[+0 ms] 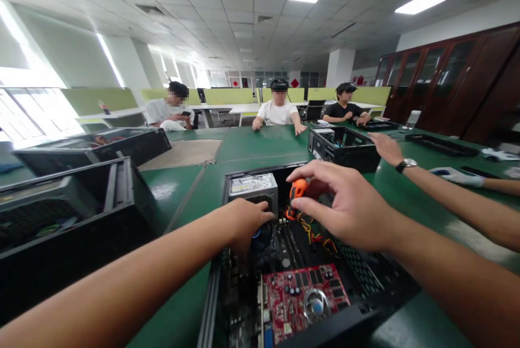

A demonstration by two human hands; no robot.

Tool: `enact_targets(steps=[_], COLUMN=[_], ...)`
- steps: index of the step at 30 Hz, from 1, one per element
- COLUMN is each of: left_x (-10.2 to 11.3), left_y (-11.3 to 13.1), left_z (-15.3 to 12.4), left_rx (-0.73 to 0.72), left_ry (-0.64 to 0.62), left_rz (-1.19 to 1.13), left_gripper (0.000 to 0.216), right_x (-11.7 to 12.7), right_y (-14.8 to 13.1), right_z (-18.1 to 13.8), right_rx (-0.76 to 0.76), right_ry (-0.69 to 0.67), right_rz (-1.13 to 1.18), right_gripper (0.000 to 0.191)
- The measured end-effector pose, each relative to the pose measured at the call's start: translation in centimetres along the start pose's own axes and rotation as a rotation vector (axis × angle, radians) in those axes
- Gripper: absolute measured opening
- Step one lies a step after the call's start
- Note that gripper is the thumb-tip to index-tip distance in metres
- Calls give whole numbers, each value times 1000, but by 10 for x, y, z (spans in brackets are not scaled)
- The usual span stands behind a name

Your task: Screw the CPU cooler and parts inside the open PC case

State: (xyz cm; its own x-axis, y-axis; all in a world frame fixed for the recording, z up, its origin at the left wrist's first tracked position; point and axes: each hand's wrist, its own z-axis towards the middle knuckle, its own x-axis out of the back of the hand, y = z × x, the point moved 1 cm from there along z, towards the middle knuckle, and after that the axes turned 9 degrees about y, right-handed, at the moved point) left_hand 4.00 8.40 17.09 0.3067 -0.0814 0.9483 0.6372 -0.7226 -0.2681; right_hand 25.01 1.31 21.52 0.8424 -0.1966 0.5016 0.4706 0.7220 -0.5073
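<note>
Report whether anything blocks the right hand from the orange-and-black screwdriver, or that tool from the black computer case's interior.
Nothing visible does: the right hand grips the orange-and-black screwdriver, and the black metal computer case below lies open.

Nothing legible (blurry power-supply label (252, 182)).

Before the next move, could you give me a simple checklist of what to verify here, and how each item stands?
1. Orange-and-black screwdriver held in the right hand: ok.
2. Screwdriver tip seated in a screw: cannot tell; the tip can't be made out.
3. Left hand clear of the power supply: cannot tell; they overlap in this view.
4. Red graphics card clear of both hands: ok.
5. Co-worker's watch-wearing hand outside this open computer case: ok.
</note>
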Motion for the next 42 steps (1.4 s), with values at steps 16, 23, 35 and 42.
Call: enact_targets(steps=[16,23,35,42], left_x=[0,0,-19,-22], left_y=[-5,-38,-39,-38], left_z=[16,-31,-31,-31], left_rx=[-71,86,179,173], left_ry=[57,415,558,566], left_rz=[-148,-610,-815,-804], left_gripper=[104,39,33,32], right_x=[-24,-38,-43,-35], right_y=[21,29,32,26], right_z=[2,2,-3,-5], right_rx=[-37,-27,-40,-4], right_ry=[-151,-240,-248,-196], right_rz=[-97,-124,-155,-180], right_gripper=[33,33,32,31])
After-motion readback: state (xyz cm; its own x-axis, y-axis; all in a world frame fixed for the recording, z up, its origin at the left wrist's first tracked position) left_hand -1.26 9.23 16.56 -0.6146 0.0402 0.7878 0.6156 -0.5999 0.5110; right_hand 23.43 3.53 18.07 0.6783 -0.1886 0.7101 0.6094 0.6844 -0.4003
